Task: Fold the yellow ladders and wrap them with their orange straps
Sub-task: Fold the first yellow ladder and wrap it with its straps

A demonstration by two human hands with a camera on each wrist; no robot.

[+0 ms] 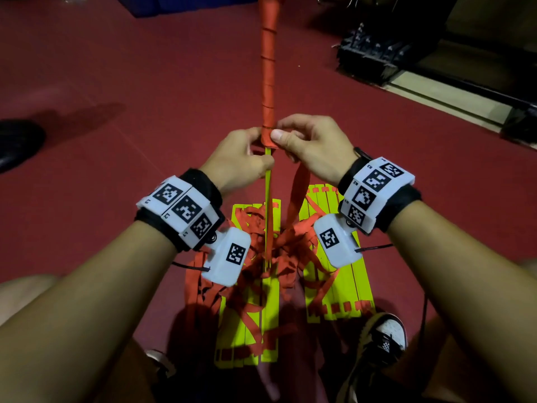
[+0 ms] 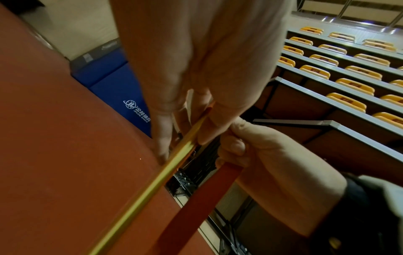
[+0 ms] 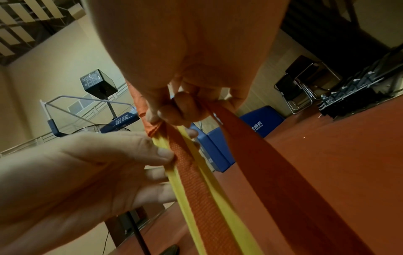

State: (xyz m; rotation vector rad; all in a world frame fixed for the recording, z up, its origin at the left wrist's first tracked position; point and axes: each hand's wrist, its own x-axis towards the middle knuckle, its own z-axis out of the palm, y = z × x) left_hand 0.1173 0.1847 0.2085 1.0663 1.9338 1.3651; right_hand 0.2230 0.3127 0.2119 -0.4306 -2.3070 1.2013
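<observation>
A folded stack of yellow ladder rungs (image 1: pixel 268 181) stands on edge and points away from me. Its far part is wound in orange strap (image 1: pixel 268 82). My left hand (image 1: pixel 247 152) grips the bare yellow rungs (image 2: pixel 174 162) just below the wrapping. My right hand (image 1: pixel 305 141) pinches the wrap's lower edge with its thumb and holds the loose orange strap (image 1: pixel 296 199), which hangs down to the floor. The right wrist view shows the yellow rungs (image 3: pixel 187 198) with orange webbing between them and the loose strap (image 3: pixel 272 172) beside them.
More yellow ladder rungs (image 1: pixel 343 274) lie flat on the red floor (image 1: pixel 116 82) between my knees, tangled with orange straps (image 1: pixel 261 271). My shoe (image 1: pixel 380 338) sits at lower right. A black rack (image 1: pixel 374 53) stands far right, blue mats (image 2: pixel 113 89) beyond, a dark shoe (image 1: pixel 17 144) at left.
</observation>
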